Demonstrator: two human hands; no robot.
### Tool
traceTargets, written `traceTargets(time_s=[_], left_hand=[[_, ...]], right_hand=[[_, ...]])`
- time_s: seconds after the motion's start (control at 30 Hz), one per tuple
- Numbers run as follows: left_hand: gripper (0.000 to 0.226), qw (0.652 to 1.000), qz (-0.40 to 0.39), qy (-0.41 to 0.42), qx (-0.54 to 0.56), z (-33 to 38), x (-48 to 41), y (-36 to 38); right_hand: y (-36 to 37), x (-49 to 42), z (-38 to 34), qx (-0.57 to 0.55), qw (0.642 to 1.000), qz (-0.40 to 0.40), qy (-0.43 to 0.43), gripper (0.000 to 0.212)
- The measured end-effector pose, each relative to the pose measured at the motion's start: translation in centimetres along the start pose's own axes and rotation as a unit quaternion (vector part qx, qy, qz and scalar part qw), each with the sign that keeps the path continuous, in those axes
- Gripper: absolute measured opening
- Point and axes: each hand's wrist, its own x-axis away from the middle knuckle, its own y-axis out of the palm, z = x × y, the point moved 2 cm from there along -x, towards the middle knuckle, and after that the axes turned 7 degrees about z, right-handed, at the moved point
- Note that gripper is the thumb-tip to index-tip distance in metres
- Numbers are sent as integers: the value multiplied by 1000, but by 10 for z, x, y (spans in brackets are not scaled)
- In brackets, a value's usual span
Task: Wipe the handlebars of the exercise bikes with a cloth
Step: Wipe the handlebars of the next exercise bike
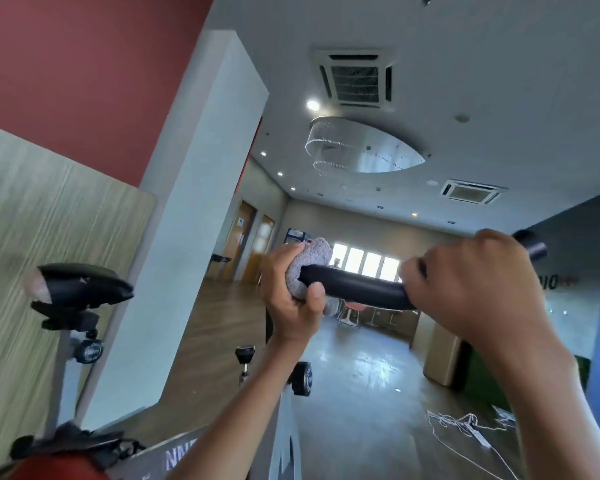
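A black padded handlebar [357, 287] runs across the middle of the head view, its far end [534, 249] sticking out at the right. My left hand [288, 299] grips a grey fluffy cloth [309, 265] wrapped round the handlebar's left end. My right hand [471, 289] is curled round the bar further right, hiding that stretch of it. The bike's frame [281, 427] drops away below my forearms.
A black bike saddle [80, 284] on its post stands at the left, beside a wood-panelled wall [32, 220] and a white pillar [201, 202]. Adjustment knobs [302, 377] sit below the bar. White cables [465, 424] lie on the floor at the lower right.
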Motion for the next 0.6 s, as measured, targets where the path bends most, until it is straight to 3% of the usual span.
traceTargets(time_s=[0.1,0.23,0.3,0.47,0.6], left_hand=[[65,1000,4,-21,21,-5,0,-1],[72,996,22,-60,63,-9,-1,4],[74,994,37,-67,72,-9,1,4],[77,997,67,-5,39,6,6,9],[78,994,78,-45,57,-8,5,10]], right_hand=[[2,3,0,55,998,25,10,47],[2,-1,-1,102,995,6,-10,25],[-1,-3,-3,108,994,-3,-21,28],[0,-4,-3,92,994,-7,54,34],[7,1,-1,125,991,-25,30,32]])
